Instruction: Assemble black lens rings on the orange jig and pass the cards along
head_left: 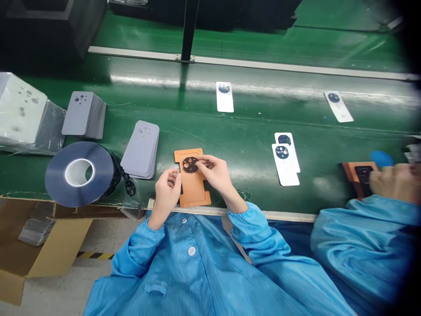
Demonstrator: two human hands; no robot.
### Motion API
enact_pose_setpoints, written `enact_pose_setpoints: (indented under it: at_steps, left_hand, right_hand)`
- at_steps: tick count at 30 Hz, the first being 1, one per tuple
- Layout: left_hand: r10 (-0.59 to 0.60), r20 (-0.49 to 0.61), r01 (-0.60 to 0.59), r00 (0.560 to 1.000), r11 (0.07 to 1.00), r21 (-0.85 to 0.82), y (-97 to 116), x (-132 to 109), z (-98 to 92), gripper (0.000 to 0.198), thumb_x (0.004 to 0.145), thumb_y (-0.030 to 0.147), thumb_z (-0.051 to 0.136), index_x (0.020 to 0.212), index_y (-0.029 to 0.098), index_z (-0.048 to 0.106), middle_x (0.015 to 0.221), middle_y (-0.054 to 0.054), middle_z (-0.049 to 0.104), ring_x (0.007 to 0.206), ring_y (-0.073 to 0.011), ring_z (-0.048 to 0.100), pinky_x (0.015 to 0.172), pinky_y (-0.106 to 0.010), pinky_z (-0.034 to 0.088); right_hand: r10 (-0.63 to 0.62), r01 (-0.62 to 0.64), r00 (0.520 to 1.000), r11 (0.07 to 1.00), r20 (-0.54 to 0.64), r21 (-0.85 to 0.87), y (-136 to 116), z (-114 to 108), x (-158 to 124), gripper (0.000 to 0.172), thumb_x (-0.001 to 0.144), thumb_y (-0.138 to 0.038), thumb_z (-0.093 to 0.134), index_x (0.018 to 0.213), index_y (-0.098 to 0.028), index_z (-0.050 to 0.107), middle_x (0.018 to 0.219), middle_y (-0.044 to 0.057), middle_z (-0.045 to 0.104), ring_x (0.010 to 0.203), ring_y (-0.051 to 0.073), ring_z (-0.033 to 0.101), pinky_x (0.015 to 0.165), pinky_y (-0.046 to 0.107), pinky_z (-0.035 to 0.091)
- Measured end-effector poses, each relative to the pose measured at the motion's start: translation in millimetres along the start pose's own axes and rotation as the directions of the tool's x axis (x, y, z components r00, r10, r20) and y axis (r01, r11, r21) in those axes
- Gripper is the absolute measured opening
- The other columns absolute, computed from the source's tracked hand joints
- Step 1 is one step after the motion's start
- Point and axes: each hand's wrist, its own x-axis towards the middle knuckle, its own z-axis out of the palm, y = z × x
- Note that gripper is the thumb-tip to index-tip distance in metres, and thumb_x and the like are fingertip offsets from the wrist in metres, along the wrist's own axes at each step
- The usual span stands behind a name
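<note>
In front of me an orange fixture plate (pixel 194 188) lies near the bench's front edge. At its upper part is a round black camera-ring sticker (pixel 190 164) with several holes. My right hand (pixel 215 173) pinches the sticker's right edge between thumb and fingers. Beside the fixture's left edge, my left hand (pixel 168 188) is curled with thumb and fingertips together; whatever it may hold is hidden. To the left of that hand stands a stack of grey phone-shaped sheets (pixel 140 151). Further left, a large roll of clear film (pixel 55 175) bears similar black stickers (pixel 130 188).
White phone-shaped panels with black rings lie about: one at the back (pixel 225 103), an overlapping pair (pixel 287 173), another farther right (pixel 344 112). Another grey stack (pixel 76 115) and a wrapped stack (pixel 23 109) stand left. A co-worker's hand (pixel 394 182) is at a second orange fixture (pixel 351 175).
</note>
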Motion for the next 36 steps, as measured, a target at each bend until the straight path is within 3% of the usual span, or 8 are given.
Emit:
enact_pose_setpoints:
  at_steps: [4, 9, 19, 25, 36]
  left_hand:
    - [-0.024, 0.021, 0.024, 0.999, 1.000, -0.014, -7.6, 27.1, 6.9, 0.014, 0.089, 0.032, 0.069, 0.093, 0.018, 0.067, 0.078, -0.001, 0.066, 0.067, -0.0126, 0.062, 0.066, -0.024, 0.050]
    - [-0.049, 0.033, 0.048, 0.998, 0.998, 0.027, -5.8, 42.5, 9.4, 0.013, 0.087, 0.031, 0.070, 0.085, 0.020, 0.062, 0.071, 0.002, 0.062, 0.060, -0.0114, 0.056, 0.061, -0.024, 0.046]
    - [-0.085, 0.050, 0.079, 0.995, 0.991, 0.110, 1.8, 48.5, 12.5, 0.019, 0.084, 0.032, 0.071, 0.079, 0.023, 0.055, 0.063, 0.006, 0.055, 0.055, -0.0115, 0.050, 0.056, -0.025, 0.039]
    - [-0.110, 0.052, 0.102, 0.993, 0.985, 0.136, 0.6, 50.6, 13.9, 0.021, 0.081, 0.030, 0.072, 0.078, 0.023, 0.052, 0.062, 0.007, 0.053, 0.054, -0.0109, 0.049, 0.057, -0.025, 0.037]
    - [-0.116, 0.041, 0.108, 0.992, 0.982, 0.156, 5.8, 52.4, 15.8, 0.024, 0.078, 0.027, 0.072, 0.075, 0.024, 0.048, 0.058, 0.008, 0.050, 0.052, -0.0105, 0.046, 0.056, -0.024, 0.036]
  right_hand:
    - [-0.006, 0.005, 1.000, 0.997, -0.012, -0.073, 2.9, 2.5, 7.9, 0.031, 0.084, -0.033, 0.069, 0.106, -0.017, 0.082, 0.091, 0.008, 0.080, 0.074, 0.017, 0.068, 0.076, 0.034, 0.056]
    - [-0.015, 0.013, 1.000, 0.988, -0.008, -0.155, 0.5, 3.8, 6.8, 0.032, 0.083, -0.030, 0.067, 0.108, -0.018, 0.082, 0.086, 0.005, 0.079, 0.070, 0.016, 0.065, 0.073, 0.033, 0.054]
    - [-0.076, 0.067, 0.997, 0.964, -0.025, -0.258, -6.1, 5.9, 2.7, 0.030, 0.085, -0.027, 0.065, 0.109, -0.020, 0.082, 0.086, 0.004, 0.078, 0.067, 0.016, 0.063, 0.073, 0.033, 0.054]
    - [-0.220, 0.197, 0.975, 0.915, -0.029, -0.351, -3.7, 3.3, 2.6, 0.026, 0.088, -0.023, 0.066, 0.109, -0.021, 0.082, 0.095, 0.005, 0.071, 0.070, 0.015, 0.058, 0.073, 0.033, 0.053]
    - [-0.187, 0.201, 0.979, 0.866, 0.075, -0.458, -5.4, -1.0, 7.0, 0.030, 0.096, -0.026, 0.063, 0.118, -0.027, 0.083, 0.096, 0.007, 0.060, 0.083, 0.019, 0.058, 0.072, 0.033, 0.049]
